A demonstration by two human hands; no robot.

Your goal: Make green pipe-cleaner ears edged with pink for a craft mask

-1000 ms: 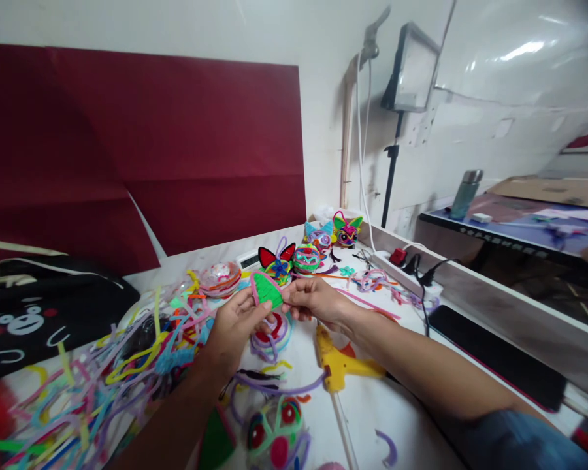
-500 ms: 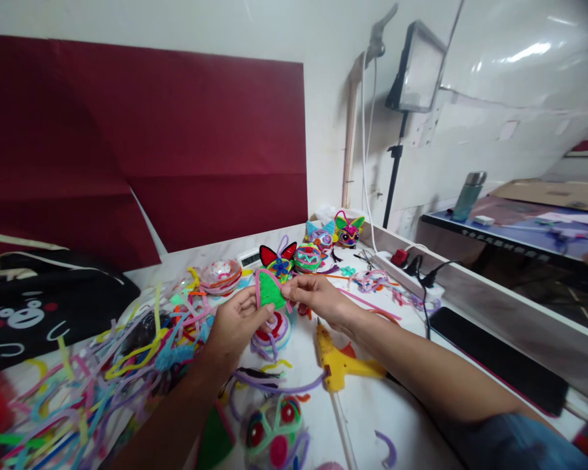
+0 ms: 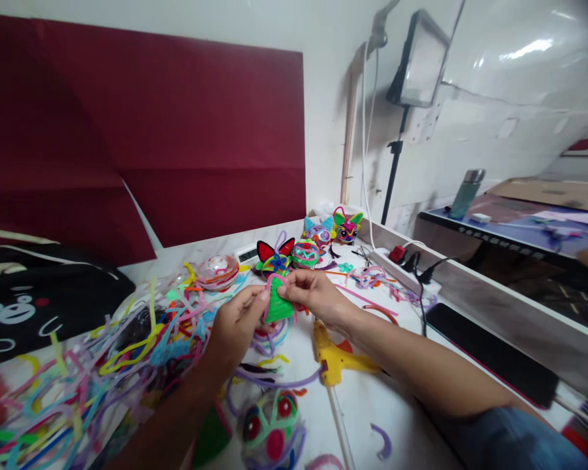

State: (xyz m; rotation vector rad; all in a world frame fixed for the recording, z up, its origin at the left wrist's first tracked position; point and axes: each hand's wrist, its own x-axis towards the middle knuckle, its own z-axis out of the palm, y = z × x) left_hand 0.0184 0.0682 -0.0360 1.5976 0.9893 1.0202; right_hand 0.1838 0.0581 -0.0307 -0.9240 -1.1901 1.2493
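Note:
Between my two hands is a green ear-shaped piece [image 3: 279,304] edged with pink pipe cleaner. My left hand [image 3: 236,321] pinches its left edge between thumb and fingers. At its upper right edge, the fingers of my right hand [image 3: 314,294] are closed on it. Just beneath the hands lies a round pipe-cleaner piece [image 3: 270,341] in pink, white and purple, partly covered. A yellow glue gun [image 3: 332,358] with a clear glue stick rests under my right forearm. Nearer to me sits a clear ball [image 3: 272,427] decorated with red eyes and a pink nose.
Loose pipe cleaners [image 3: 85,398] are heaped on the left beside a black bag [image 3: 49,307]. Several finished colourful ornaments, such as one with red ears [image 3: 275,256], stand at the back. A power strip [image 3: 406,271] and a black phone [image 3: 492,356] lie on the right.
The green piece has been turned in my hands, its rounded pink edge now bending over the top. My left fingers have shifted up along its side. The view has tilted slightly.

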